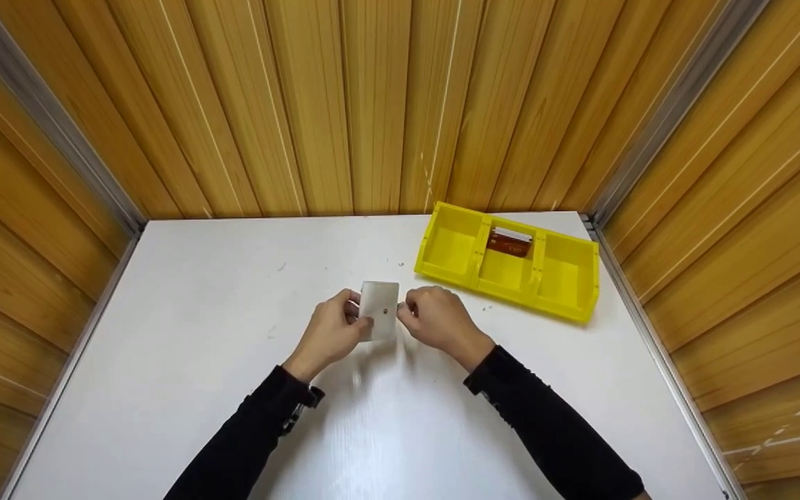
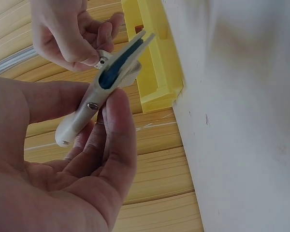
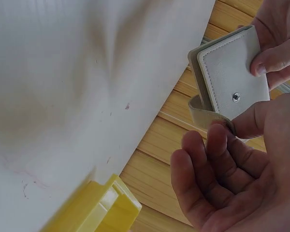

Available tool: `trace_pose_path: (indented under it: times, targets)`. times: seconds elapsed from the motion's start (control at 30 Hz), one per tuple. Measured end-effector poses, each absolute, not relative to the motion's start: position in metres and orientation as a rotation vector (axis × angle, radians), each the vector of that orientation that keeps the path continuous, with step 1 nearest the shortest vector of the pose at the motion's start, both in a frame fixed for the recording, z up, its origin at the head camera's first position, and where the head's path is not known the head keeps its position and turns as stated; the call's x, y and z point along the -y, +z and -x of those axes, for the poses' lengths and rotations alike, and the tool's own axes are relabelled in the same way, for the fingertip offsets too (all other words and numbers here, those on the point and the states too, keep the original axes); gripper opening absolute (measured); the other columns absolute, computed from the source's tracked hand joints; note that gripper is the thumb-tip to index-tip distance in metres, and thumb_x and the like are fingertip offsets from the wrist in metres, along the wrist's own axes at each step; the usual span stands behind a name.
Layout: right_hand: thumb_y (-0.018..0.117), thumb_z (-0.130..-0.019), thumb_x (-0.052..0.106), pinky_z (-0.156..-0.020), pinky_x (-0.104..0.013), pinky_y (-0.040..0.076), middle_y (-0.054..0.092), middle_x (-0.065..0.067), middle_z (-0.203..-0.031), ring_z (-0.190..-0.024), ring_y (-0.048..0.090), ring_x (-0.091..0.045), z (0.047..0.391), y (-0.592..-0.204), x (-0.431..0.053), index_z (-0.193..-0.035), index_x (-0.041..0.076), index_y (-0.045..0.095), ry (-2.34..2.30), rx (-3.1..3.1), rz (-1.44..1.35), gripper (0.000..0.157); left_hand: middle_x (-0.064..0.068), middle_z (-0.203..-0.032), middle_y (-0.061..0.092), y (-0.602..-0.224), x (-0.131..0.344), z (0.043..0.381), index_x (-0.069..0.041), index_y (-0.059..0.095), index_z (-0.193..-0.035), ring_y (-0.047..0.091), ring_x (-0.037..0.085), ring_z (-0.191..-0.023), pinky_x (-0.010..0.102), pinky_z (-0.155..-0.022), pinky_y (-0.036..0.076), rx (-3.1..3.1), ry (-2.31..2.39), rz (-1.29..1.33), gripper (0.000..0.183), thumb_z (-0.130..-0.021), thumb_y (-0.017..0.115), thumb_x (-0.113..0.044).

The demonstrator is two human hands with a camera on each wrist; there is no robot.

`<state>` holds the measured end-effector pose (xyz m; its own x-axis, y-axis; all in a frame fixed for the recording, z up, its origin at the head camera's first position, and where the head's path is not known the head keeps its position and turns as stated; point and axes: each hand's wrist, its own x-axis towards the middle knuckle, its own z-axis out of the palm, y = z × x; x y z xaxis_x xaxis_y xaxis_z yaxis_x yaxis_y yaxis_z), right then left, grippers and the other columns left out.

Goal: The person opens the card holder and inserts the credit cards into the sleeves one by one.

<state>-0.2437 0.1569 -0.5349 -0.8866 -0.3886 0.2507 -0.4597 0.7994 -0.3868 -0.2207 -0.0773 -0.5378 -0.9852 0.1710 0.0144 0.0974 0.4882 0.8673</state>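
A small cream wallet (image 1: 378, 305) with stitched edges is held above the white table. My left hand (image 1: 334, 330) grips it by its left side, thumb on one face and fingers behind. In the right wrist view a metal snap stud shows on the face of the wallet (image 3: 229, 67). My right hand (image 1: 442, 319) pinches the end of the wallet's strap (image 3: 208, 116) between thumb and forefinger, and the strap stands away from the face. Seen from the left wrist, the wallet (image 2: 89, 106) is edge-on, with something dark blue between its layers.
A yellow tray (image 1: 473, 274) with three compartments stands at the back right of the white table (image 1: 198, 347). Its middle compartment contains a dark red card-like item (image 1: 510, 243) with a white edge. Wood-patterned walls (image 1: 372, 104) enclose the back and sides.
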Motion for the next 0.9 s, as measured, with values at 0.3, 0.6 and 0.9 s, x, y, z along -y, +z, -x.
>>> trace_pose_path:
  times: [0.3,0.6,0.9]
  targets:
    - [0.069,-0.103,0.020,-0.077,-0.038,0.058,0.073,-0.004,-0.094,-0.081,0.063,-0.018,0.246,-0.532,-0.166,-0.106,0.007,0.078,0.655,2.827,-0.622,0.016,0.007,-0.093,0.080,-0.534,0.075,0.223,-0.006,0.070,-0.121,0.074,0.018,-0.084,0.035,-0.079,0.062,-2.585,1.602,-0.240,0.027,-0.095,0.075,-0.009]
    - [0.064,-0.109,0.020,-0.078,-0.036,0.058,0.071,-0.003,-0.095,-0.084,0.062,-0.015,0.248,-0.532,-0.168,-0.106,0.009,0.080,0.734,2.828,-0.658,0.020,0.008,-0.101,0.081,-0.535,0.073,0.224,-0.005,0.068,-0.129,0.075,0.018,-0.090,0.037,-0.084,0.062,-2.531,1.619,-0.244,0.030,-0.099,0.070,-0.007]
    - [0.061,-0.112,0.020,-0.093,-0.041,0.064,0.080,-0.004,-0.110,-0.100,0.074,-0.019,0.253,-0.529,-0.171,-0.113,0.009,0.080,1.091,2.807,-0.689,0.022,0.010,-0.102,0.081,-0.538,0.077,0.227,-0.003,0.066,-0.128,0.070,0.018,-0.090,0.032,-0.083,0.055,-2.531,1.632,-0.221,0.030,-0.098,0.064,-0.003]
